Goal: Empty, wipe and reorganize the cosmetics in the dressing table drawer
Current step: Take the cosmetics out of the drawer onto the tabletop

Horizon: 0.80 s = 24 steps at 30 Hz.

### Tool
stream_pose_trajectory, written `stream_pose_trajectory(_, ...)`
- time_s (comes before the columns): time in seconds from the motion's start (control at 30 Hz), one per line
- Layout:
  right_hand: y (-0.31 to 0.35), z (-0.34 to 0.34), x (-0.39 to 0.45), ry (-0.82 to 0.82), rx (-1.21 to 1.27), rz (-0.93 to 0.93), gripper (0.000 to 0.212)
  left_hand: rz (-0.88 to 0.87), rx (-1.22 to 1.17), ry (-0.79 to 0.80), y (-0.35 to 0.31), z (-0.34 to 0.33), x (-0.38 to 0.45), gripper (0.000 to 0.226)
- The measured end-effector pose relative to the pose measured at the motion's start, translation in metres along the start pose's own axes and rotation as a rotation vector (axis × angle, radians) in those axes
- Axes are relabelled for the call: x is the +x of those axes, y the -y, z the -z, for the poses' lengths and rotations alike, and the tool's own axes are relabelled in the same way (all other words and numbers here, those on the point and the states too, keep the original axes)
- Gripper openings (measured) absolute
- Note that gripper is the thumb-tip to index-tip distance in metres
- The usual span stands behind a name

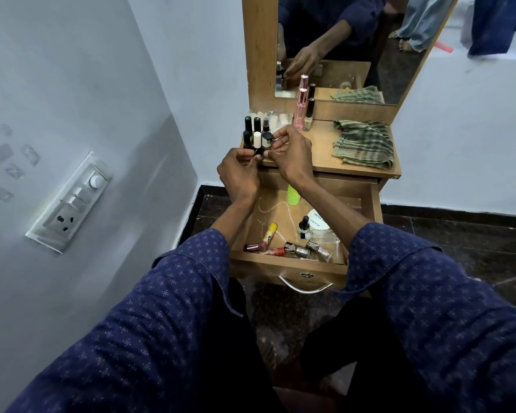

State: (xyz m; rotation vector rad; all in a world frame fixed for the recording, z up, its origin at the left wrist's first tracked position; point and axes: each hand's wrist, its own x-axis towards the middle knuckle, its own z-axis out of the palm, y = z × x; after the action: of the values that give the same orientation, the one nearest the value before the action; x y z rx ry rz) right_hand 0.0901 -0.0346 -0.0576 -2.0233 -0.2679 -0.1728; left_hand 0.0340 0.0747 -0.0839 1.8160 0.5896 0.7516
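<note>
The wooden drawer [292,265] is pulled open below the dressing table top [319,158]. In it lie a yellow tube [269,231], several nail polish bottles [298,249], a dropper bottle [303,225], a round white jar [319,221] and a green container [293,194]. Several small dark bottles [255,135] stand grouped at the top's left front corner. My left hand [238,174] pinches a small black bottle [258,151] at the front of that group. My right hand [289,150] curls its fingers round a small dark-capped jar [267,140] beside it.
A green checked cloth [364,144] lies on the right of the table top. A pink bottle [300,110] and a dark-capped tube [310,110] stand against the mirror [355,55]. A wall with a switch panel [72,201] is close on the left. The floor is dark tile.
</note>
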Motion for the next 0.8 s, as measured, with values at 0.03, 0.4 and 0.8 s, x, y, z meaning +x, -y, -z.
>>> stream_pose_trajectory(0.03,-0.001,-0.001,0.0,-0.001,-0.005,0.001,0.034,-0.001,0.004,-0.002,0.0,0.0,0.0,0.017)
stream_pose_trajectory(0.4,0.0,-0.002,0.001,-0.021,-0.025,0.029,0.032,0.015,0.058,0.007,0.002,0.0,0.006,0.014)
stream_pose_trajectory(0.8,0.003,0.015,-0.016,-0.022,-0.057,0.056,0.027,-0.082,0.148,0.241,0.011,0.019,-0.003,0.015)
